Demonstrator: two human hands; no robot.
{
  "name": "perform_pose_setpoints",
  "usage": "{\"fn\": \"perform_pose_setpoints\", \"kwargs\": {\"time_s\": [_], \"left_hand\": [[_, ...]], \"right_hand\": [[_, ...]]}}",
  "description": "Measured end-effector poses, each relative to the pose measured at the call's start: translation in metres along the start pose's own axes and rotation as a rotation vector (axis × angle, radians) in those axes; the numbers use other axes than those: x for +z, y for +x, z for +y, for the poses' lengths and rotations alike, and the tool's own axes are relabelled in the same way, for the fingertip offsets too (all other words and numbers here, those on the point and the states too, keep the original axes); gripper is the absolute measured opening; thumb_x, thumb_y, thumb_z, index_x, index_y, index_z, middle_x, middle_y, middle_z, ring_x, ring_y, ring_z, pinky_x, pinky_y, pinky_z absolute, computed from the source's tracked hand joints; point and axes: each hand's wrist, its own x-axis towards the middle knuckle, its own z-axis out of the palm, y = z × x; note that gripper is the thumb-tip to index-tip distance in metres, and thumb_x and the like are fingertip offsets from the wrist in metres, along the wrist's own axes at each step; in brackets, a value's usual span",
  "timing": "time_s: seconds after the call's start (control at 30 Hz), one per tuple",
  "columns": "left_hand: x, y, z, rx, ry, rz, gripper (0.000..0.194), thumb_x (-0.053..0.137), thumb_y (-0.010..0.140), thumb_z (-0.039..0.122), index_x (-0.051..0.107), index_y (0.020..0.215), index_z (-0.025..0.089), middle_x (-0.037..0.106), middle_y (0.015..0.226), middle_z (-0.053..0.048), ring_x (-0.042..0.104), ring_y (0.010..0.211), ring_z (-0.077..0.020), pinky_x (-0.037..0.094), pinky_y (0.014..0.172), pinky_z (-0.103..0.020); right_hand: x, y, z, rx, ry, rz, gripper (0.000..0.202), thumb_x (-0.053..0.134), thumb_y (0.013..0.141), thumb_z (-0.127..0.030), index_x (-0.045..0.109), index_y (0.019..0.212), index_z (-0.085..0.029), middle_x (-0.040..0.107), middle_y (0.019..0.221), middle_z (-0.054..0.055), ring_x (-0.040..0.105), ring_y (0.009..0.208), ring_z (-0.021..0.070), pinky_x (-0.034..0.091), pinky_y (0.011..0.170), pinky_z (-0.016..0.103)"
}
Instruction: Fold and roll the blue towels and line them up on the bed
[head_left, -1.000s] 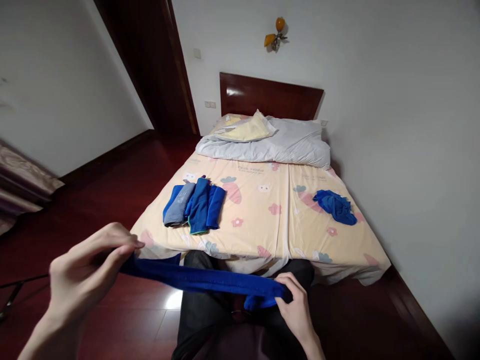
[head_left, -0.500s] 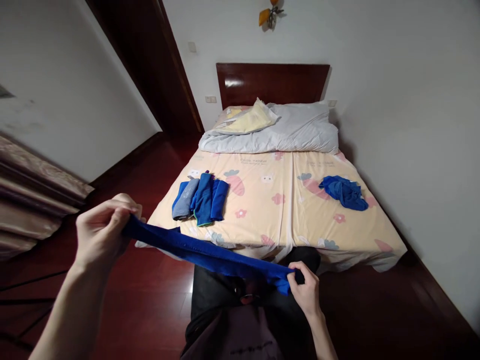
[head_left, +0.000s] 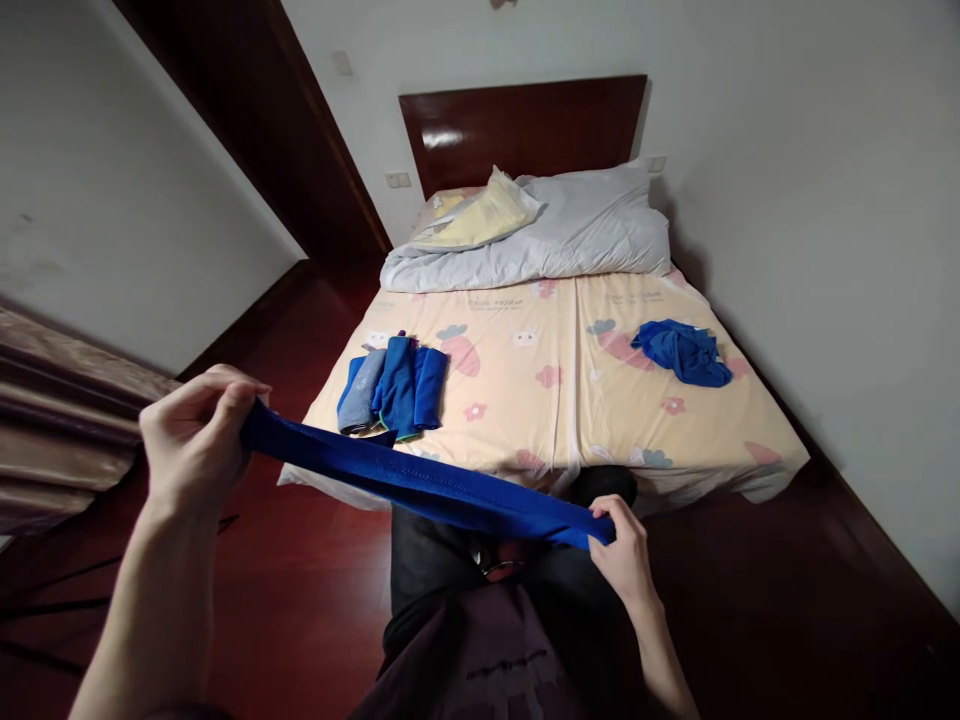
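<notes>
A blue cloth (head_left: 427,483), folded into a long narrow strip, is stretched between my two hands above my legs. My left hand (head_left: 196,430) is closed on its left end and held higher. My right hand (head_left: 621,545) pinches the lower right end. Past the strip, on the left side of the bed (head_left: 510,400), several rolled blue and grey cloths (head_left: 394,385) lie side by side. A crumpled blue cloth (head_left: 684,352) rests on the bed's right side, apart from both hands.
A grey-white quilt (head_left: 592,225) and a pale yellow cloth (head_left: 487,212) lie bunched below the dark headboard (head_left: 525,128). Striped curtains (head_left: 67,420) hang at the left. Thin black legs of a stand (head_left: 60,605) are on the red floor (head_left: 292,600) at lower left.
The blue strip is pulled straighter and tauter; its right end no longer droops. My right hand has moved slightly right and up. The view has tilted downward a little.
</notes>
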Motion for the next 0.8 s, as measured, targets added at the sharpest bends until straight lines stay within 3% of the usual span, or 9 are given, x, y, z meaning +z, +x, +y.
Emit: {"fn": "perform_pose_setpoints", "kwargs": {"time_s": [0.2, 0.37, 0.5, 0.57, 0.67, 0.8], "left_hand": [[-0.013, -0.003, -0.007, 0.051, -0.018, 0.103, 0.050, 0.079, 0.075, 0.057, 0.065, 0.073, 0.010, 0.056, 0.063, 0.001, 0.048, 0.054, -0.0089, 0.038, 0.048, -0.025], [-0.032, -0.020, -0.030, 0.036, 0.085, 0.115, 0.054, 0.074, 0.077, 0.064, 0.067, 0.075, 0.010, 0.059, 0.066, -0.001, 0.051, 0.057, -0.0117, 0.039, 0.051, -0.027], [-0.047, -0.034, -0.054, 0.098, 0.095, 0.286, 0.059, 0.072, 0.074, 0.070, 0.065, 0.069, 0.012, 0.056, 0.060, 0.000, 0.049, 0.053, -0.0118, 0.037, 0.050, -0.027], [-0.058, -0.040, -0.067, 0.072, 0.110, 0.350, 0.063, 0.070, 0.071, 0.076, 0.062, 0.067, 0.013, 0.054, 0.058, 0.000, 0.048, 0.052, -0.0122, 0.038, 0.049, -0.027], [-0.076, -0.051, -0.089, -0.015, 0.137, 0.353, 0.064, 0.068, 0.069, 0.078, 0.060, 0.066, 0.015, 0.056, 0.060, -0.001, 0.052, 0.055, -0.0141, 0.041, 0.050, -0.028], [-0.098, -0.073, -0.119, 0.087, 0.246, 0.455, 0.063, 0.064, 0.074, 0.077, 0.060, 0.064, 0.015, 0.056, 0.064, -0.001, 0.052, 0.060, -0.0131, 0.038, 0.055, -0.026]], "right_hand": [[-0.024, -0.007, 0.040, 0.114, -0.264, 0.140, 0.018, 0.049, 0.074, -0.010, 0.057, 0.083, -0.023, 0.067, 0.083, 0.004, 0.064, 0.076, 0.0200, 0.050, 0.077, 0.030], [-0.037, -0.008, 0.067, 0.130, -0.395, 0.152, 0.012, 0.049, 0.079, -0.017, 0.059, 0.082, -0.023, 0.069, 0.079, 0.003, 0.065, 0.070, 0.0192, 0.050, 0.074, 0.029], [-0.046, 0.004, 0.082, 0.132, -0.498, 0.268, 0.018, 0.046, 0.080, -0.019, 0.064, 0.079, -0.021, 0.071, 0.078, 0.006, 0.068, 0.072, 0.0222, 0.051, 0.073, 0.031], [-0.054, 0.013, 0.083, 0.147, -0.467, 0.274, 0.018, 0.050, 0.082, -0.022, 0.067, 0.079, -0.021, 0.074, 0.079, 0.007, 0.070, 0.073, 0.0230, 0.054, 0.074, 0.032], [-0.068, 0.029, 0.076, 0.138, -0.341, 0.199, 0.021, 0.056, 0.089, -0.030, 0.073, 0.091, -0.018, 0.078, 0.091, 0.009, 0.074, 0.081, 0.0238, 0.058, 0.080, 0.033], [-0.088, 0.051, 0.058, -0.014, -0.385, 0.203, 0.026, 0.058, 0.095, -0.036, 0.074, 0.104, -0.017, 0.078, 0.102, 0.011, 0.076, 0.087, 0.0237, 0.061, 0.084, 0.034]]}}
